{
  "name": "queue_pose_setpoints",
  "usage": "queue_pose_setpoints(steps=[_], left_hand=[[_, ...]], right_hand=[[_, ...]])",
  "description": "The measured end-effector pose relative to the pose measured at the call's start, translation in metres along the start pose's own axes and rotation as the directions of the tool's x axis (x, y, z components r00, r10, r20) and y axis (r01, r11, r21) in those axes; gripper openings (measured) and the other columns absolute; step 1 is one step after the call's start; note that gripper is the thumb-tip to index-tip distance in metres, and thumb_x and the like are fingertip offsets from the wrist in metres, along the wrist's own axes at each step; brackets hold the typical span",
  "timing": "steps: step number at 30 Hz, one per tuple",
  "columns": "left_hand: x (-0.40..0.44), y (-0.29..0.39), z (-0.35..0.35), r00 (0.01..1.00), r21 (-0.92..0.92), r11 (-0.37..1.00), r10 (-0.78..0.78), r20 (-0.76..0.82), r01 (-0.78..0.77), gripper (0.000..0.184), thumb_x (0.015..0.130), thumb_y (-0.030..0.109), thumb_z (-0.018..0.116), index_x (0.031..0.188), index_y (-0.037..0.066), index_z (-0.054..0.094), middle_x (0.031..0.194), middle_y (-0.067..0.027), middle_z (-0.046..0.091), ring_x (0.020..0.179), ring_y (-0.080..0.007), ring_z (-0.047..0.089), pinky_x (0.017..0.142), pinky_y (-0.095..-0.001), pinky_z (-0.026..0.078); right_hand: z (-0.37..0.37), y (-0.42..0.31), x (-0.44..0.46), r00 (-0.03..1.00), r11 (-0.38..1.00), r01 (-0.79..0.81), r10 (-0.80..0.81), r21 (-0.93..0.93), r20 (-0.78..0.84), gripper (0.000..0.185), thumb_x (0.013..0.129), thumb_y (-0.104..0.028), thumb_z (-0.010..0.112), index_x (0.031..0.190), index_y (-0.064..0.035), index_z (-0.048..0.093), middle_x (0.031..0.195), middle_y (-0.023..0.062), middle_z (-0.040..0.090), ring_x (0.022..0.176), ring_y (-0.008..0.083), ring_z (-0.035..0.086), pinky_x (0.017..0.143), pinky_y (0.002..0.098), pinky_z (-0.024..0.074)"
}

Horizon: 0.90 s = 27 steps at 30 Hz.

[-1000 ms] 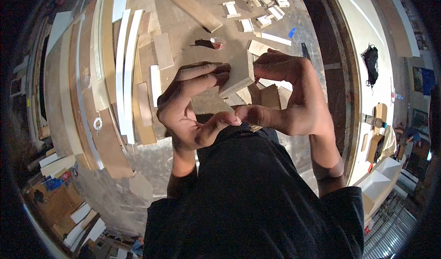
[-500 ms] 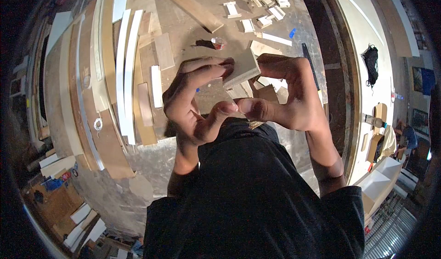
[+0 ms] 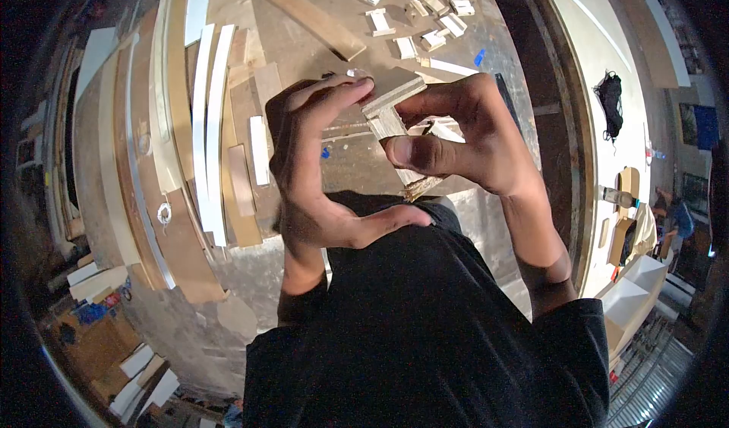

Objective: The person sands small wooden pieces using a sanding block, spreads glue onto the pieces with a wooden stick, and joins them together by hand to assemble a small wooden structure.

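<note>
My right hand [image 3: 474, 143] grips a small wooden assembly [image 3: 389, 120], its thumb pressed on the middle strip. The assembly has a crosspiece at the top and another at the bottom, joined by a narrower strip; the layered cut edges face me. To its left, my left hand [image 3: 307, 166] is curved open, thumb and fingers wide apart. Its fingertips come close to the upper crosspiece; whether they touch it I cannot tell. Beyond the hands, several similar small wooden assemblies [image 3: 380, 22] lie on the worktable [image 3: 304, 71].
Long white strips [image 3: 201, 124] and wooden boards lie along the left side. A wide plank [image 3: 311, 18] rests near the far middle. Blue bits [image 3: 479, 56] lie on the tabletop. Across a dark gap at right, a pale board [image 3: 581, 71] carries a black tangled bundle [image 3: 610, 105].
My left hand has let go of the assembly and spread its thumb down and away. My right hand keeps hold, and the assembly has tilted so its edges show more.
</note>
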<state>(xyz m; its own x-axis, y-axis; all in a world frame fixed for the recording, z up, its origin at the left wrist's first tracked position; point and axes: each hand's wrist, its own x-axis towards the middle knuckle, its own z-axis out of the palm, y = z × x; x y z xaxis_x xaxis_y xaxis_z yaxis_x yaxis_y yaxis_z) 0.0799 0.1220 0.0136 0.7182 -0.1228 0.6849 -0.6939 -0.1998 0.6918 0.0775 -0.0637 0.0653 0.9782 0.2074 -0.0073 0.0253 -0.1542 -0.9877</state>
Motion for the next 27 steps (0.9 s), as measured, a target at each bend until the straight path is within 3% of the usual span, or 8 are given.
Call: queue_pose_setpoints(steps=[4,10,12,17,23,24,26,27], left_hand=[[0.000,0.001,0.001,1.000,0.068,0.997,-0.019,-0.024,0.021,0.091,0.055,0.053,0.090,0.123,0.000,0.060,0.119,-0.0149,0.062,0.112,-0.0309,0.056,0.097,-0.0418,0.044],[0.000,-0.002,-0.006,1.000,0.136,0.991,-0.020,-0.006,0.021,0.077,0.055,0.032,0.085,0.123,0.003,0.061,0.118,-0.0122,0.064,0.111,-0.0301,0.057,0.099,-0.0431,0.043],[0.005,-0.001,-0.011,0.998,0.266,0.963,0.035,0.045,-0.046,0.074,0.053,0.029,0.084,0.119,0.004,0.063,0.114,-0.0105,0.066,0.110,-0.0294,0.058,0.100,-0.0449,0.043],[0.007,-0.005,-0.006,0.997,0.192,0.979,0.073,-0.015,-0.069,0.070,0.052,0.031,0.084,0.113,0.005,0.065,0.111,-0.0089,0.068,0.108,-0.0282,0.058,0.101,-0.0477,0.043],[0.005,-0.010,-0.001,0.993,0.197,0.977,0.094,-0.073,-0.078,0.070,0.050,0.036,0.084,0.110,0.004,0.067,0.107,-0.0078,0.070,0.106,-0.0296,0.058,0.101,-0.0483,0.045],[0.005,-0.010,-0.001,0.992,0.218,0.973,0.098,-0.082,-0.078,0.069,0.050,0.037,0.084,0.109,0.004,0.068,0.107,-0.0076,0.070,0.106,-0.0300,0.058,0.101,-0.0480,0.046],[0.004,-0.012,-0.001,0.991,0.209,0.974,0.104,-0.087,-0.084,0.069,0.050,0.037,0.084,0.108,0.004,0.069,0.106,-0.0077,0.070,0.106,-0.0298,0.058,0.100,-0.0479,0.046],[0.004,-0.012,-0.001,0.990,0.200,0.976,0.110,-0.091,-0.090,0.068,0.050,0.038,0.084,0.107,0.004,0.069,0.106,-0.0079,0.070,0.106,-0.0296,0.058,0.100,-0.0477,0.047]], right_hand=[[0.001,0.002,0.005,0.999,0.998,-0.041,0.040,0.052,0.025,0.037,0.071,-0.023,0.087,0.088,0.0063,0.072,0.078,0.0104,0.071,0.078,0.0114,0.065,0.078,0.0299,0.0516],[0.001,0.000,0.006,0.996,0.998,-0.051,0.050,0.023,0.068,0.036,0.071,-0.022,0.087,0.089,0.0053,0.073,0.079,0.0082,0.072,0.077,0.0102,0.064,0.076,0.0291,0.0515],[0.001,0.001,0.006,0.996,0.999,-0.048,0.046,0.025,0.074,0.038,0.071,-0.023,0.088,0.090,0.0056,0.073,0.080,0.0089,0.072,0.077,0.0108,0.064,0.076,0.0293,0.0517],[0.006,0.005,0.001,1.000,1.000,-0.004,0.004,0.025,-0.026,0.042,0.070,-0.026,0.089,0.090,0.0062,0.073,0.082,0.0117,0.073,0.078,0.0132,0.067,0.076,0.0301,0.0523],[0.004,-0.003,0.001,1.000,1.000,0.014,-0.014,-0.017,-0.001,0.042,0.069,-0.028,0.089,0.087,0.0055,0.073,0.080,0.0128,0.072,0.076,0.0139,0.067,0.075,0.0302,0.0523],[0.002,-0.008,0.002,0.994,0.994,-0.087,0.091,-0.058,0.064,0.052,0.069,-0.019,0.089,0.104,0.0051,0.060,0.094,0.0145,0.069,0.092,0.0193,0.065,0.087,0.0357,0.0501],[0.001,-0.011,0.002,0.972,0.977,-0.185,0.197,-0.105,0.124,0.069,0.069,-0.009,0.089,0.121,0.0046,0.046,0.107,0.0161,0.067,0.108,0.0247,0.063,0.098,0.0411,0.0479],[0.001,-0.011,0.002,0.973,0.978,-0.184,0.196,-0.103,0.124,0.070,0.069,-0.009,0.090,0.122,0.0045,0.046,0.107,0.0166,0.067,0.108,0.0254,0.063,0.098,0.0414,0.0478]])
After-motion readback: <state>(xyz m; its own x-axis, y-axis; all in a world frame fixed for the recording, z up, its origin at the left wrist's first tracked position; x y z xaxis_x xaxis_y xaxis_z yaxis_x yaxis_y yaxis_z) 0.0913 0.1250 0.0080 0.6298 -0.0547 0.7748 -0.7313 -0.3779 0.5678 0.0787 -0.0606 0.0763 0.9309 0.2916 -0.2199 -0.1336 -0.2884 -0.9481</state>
